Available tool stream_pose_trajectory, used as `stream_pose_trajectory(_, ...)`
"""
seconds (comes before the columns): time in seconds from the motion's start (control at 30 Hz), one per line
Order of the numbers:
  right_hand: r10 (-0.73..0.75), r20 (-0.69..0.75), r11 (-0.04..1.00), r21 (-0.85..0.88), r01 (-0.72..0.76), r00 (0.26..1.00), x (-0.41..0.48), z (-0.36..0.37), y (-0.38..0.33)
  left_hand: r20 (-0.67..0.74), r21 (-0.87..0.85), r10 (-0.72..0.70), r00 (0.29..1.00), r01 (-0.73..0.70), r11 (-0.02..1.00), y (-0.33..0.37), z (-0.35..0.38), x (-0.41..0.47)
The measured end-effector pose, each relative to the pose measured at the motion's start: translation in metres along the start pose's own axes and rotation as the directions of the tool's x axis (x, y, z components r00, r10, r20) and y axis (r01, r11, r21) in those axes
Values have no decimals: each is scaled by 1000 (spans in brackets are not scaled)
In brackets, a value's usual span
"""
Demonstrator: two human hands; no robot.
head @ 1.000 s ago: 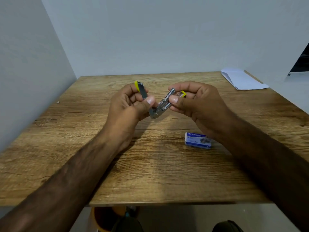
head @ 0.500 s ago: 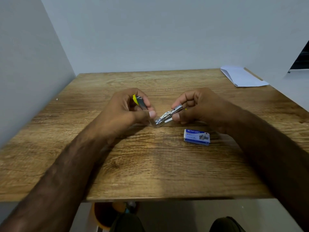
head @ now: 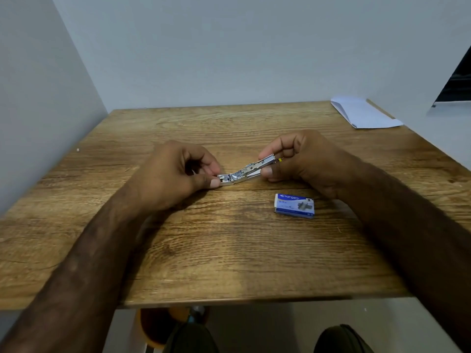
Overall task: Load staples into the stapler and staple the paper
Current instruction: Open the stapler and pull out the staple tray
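Left hand (head: 178,174) and right hand (head: 295,156) pinch opened stapler (head: 244,172) ends (low over table (head: 229,250)); staple box (head: 294,206) near stapler, paper (head: 364,113) beyond.

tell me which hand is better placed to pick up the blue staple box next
Probably the right hand: the blue cardboard staple box lies on the wooden table beside its wrist. The left hand is farther off, pinching one end of the opened silver metal stapler.
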State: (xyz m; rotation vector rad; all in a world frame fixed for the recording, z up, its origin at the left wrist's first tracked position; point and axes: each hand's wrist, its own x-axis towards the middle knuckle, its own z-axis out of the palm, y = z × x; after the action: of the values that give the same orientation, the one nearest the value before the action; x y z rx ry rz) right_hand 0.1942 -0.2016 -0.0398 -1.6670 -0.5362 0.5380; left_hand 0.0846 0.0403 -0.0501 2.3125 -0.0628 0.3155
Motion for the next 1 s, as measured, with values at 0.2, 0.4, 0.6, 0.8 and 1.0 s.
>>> stream_pose_trajectory(0.2, 2, 3, 1000, 1, -2, 1000, 0, 1, 0, -14, 92, 54, 998, -53, 994, 1, 3, -1)
stream_pose_trajectory(0.4, -1, 35, 1000, 8, 0, 999, -2, 5, 1, 38, 259, 366, 930, -363, 895, 21, 29, -2)
stream_pose_trajectory(0.6, -1, 37, 1000, 19, 1, 999, 2, 4, 5, 57, 320, 455, 889, -448, 835, 24, 39, 4)
stream_pose_trajectory(0.8, 10, 52, 1000, 10, -11, 999, 2, 4, 5, 65, 317, 435, 898, -432, 844, 22, 36, 7)
stream_pose_trajectory(1.0, -3, 42, 1000, -8, 4, 999, 1, 7, 4, 156, 344, 395, 905, -425, 838, 28, 36, 17)
